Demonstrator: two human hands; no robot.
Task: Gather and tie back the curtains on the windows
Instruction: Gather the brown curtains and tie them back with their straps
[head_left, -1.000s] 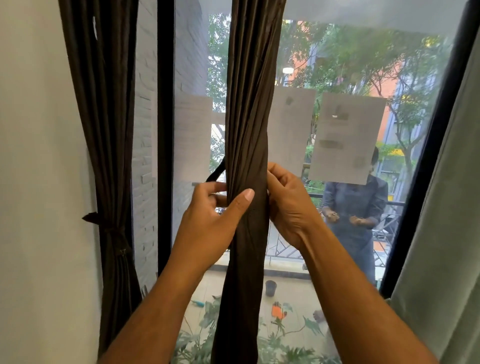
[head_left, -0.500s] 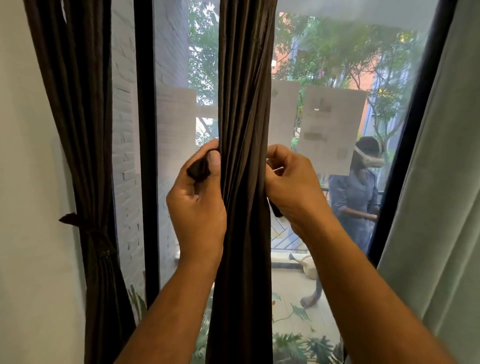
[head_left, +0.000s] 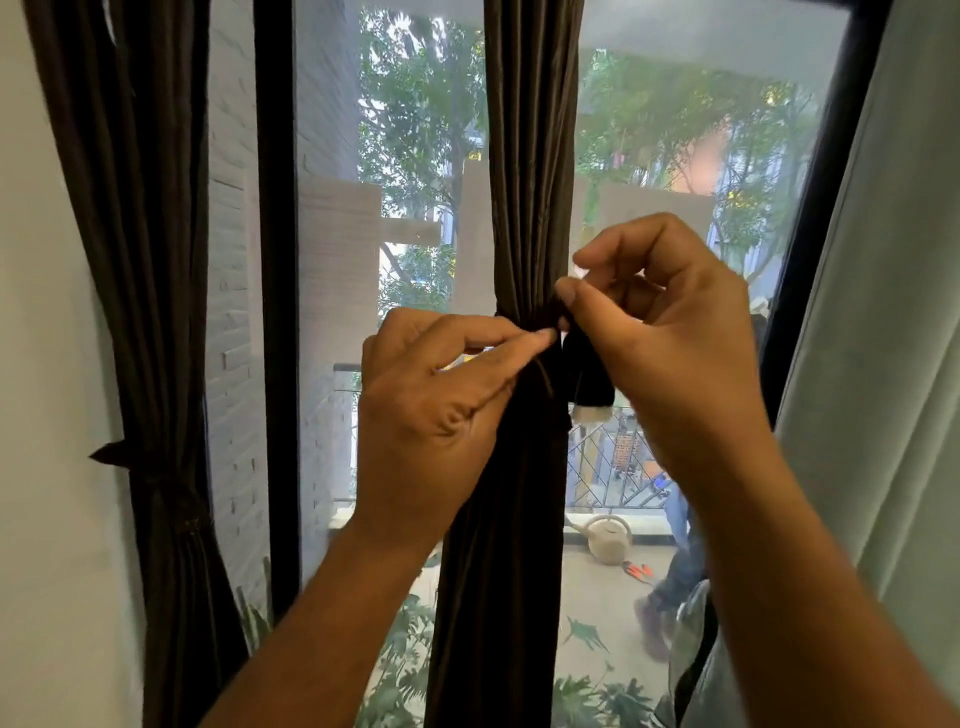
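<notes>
My right hand (head_left: 670, 332) has its thumb and forefinger curled tight together, pinching the dark tie-back band (head_left: 589, 371) right against the curtain; the other fingers arch loosely above. A short flap of that band hangs below my thumb, with a pale end at its bottom edge. My left hand (head_left: 441, 400) meets it from the other side: forefinger and thumb stretched out and pressed together at their tips, nipping the band where it crosses the cloth. I cannot tell whether the band is knotted there, since my fingertips cover the spot.

Both hands sit at the waist of the middle brown curtain (head_left: 524, 156), which is gathered into a narrow upright bundle and cinched where I hold it, hanging straight below.

To the left, by the white wall (head_left: 47, 364), a second brown curtain (head_left: 150, 260) is already tied in at its waist, a small end of its tie (head_left: 111, 453) poking outward. A black window frame (head_left: 275, 312) stands between the two. At the right edge hangs a pale grey-green curtain (head_left: 883, 364). Through the glass I see a balcony with a watering can (head_left: 608, 540), green leaves below, and trees beyond.
</notes>
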